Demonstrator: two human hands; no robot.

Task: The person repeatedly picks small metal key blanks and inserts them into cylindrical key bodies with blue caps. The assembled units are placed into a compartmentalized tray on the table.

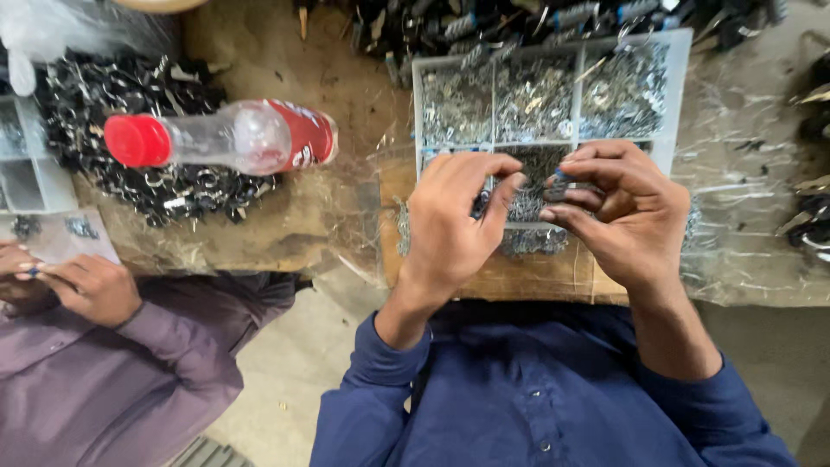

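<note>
Two hands worked over one white compartment tray of small metal parts: the left hand curled narrow, whether pinching anything I could not tell, while the right hand pinched one small blue-tipped part. One plastic bottle lay on the table at ten o'clock, and a co-worker's hand rested at eight o'clock.
</note>
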